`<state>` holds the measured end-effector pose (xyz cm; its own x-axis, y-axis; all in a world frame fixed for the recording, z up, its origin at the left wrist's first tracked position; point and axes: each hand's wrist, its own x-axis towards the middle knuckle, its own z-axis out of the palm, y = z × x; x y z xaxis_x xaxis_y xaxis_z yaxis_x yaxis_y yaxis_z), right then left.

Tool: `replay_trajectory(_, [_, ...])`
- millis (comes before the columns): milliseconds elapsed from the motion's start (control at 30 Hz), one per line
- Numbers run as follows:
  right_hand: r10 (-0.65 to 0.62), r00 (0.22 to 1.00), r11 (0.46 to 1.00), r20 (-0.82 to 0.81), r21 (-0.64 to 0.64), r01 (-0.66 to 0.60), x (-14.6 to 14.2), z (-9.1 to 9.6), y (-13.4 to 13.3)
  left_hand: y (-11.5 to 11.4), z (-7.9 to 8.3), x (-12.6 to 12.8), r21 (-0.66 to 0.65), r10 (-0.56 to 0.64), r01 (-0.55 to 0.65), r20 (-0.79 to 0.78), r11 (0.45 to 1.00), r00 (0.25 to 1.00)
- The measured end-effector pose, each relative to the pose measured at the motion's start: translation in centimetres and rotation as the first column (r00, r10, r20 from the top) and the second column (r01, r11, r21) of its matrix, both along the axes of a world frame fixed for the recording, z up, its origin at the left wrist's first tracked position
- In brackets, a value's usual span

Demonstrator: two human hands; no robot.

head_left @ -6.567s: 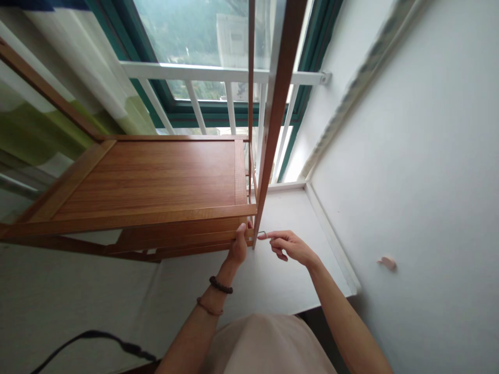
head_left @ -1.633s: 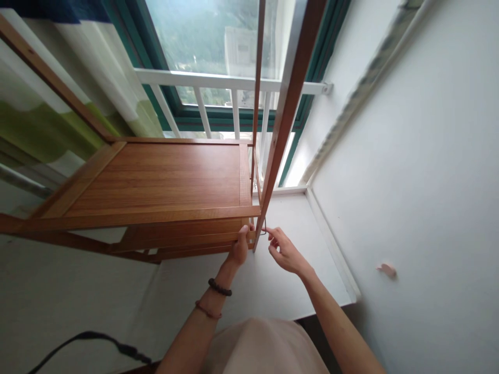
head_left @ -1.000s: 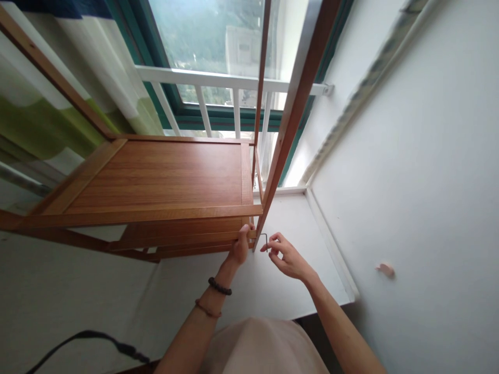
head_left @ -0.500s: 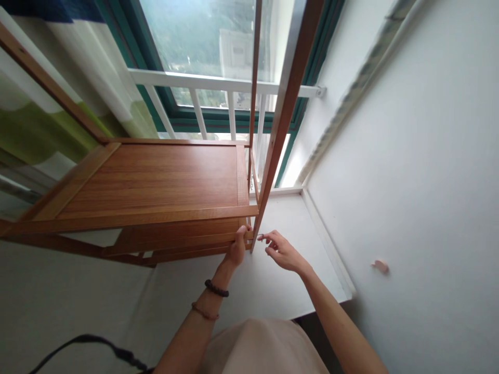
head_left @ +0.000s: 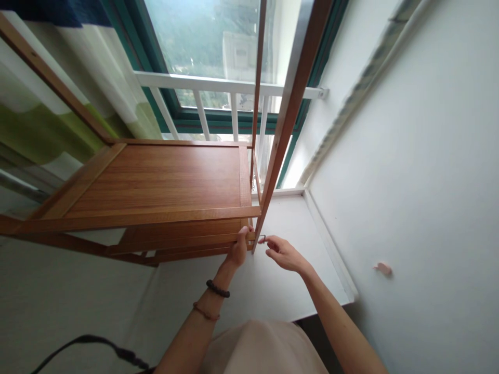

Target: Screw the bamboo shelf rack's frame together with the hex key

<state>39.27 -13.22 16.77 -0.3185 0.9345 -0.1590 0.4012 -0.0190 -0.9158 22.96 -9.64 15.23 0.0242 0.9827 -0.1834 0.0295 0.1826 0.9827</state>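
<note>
A reddish-brown wooden shelf rack point(head_left: 171, 179) fills the middle and left of the view. Below its upper board, my left hand point(head_left: 239, 248) is wrapped round the end of a lower shelf's front rail point(head_left: 206, 240), close to the right front post point(head_left: 277, 143). On the outer side of that post, a small dark L-shaped hex key point(head_left: 263, 237) sticks out level with the rail end. My right hand point(head_left: 284, 253) has its index finger hooked at the key, while the thumb stays a little apart below. The key's tip in the post is hidden.
Behind the rack are a green-framed window point(head_left: 202, 47), a white railing point(head_left: 198, 82) and a striped curtain point(head_left: 89, 67). A white wall point(head_left: 421, 171) with a small pink hook point(head_left: 384, 268) stands at right. A black strap point(head_left: 89, 339) lies low at left.
The view has shifted slightly, so the rack sits a little further right. At the post, the hex key's bent arm shows more clearly. My left hand keeps its hold on the rail.
</note>
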Motion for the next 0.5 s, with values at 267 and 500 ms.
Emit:
replay_trajectory(267, [-0.008,0.917,0.992,-0.399,-0.119,-0.043,0.4,2.0,-1.1,0.0,0.2,0.0,-0.001,-0.002,0.002,0.003,1.0,1.0])
replay_trajectory(500, [-0.077,0.972,0.991,-0.22,-0.121,0.051,-0.5,-0.4,-0.4,0.0,-0.2,-0.1,-0.045,-0.017,0.017,0.009,0.999,1.0])
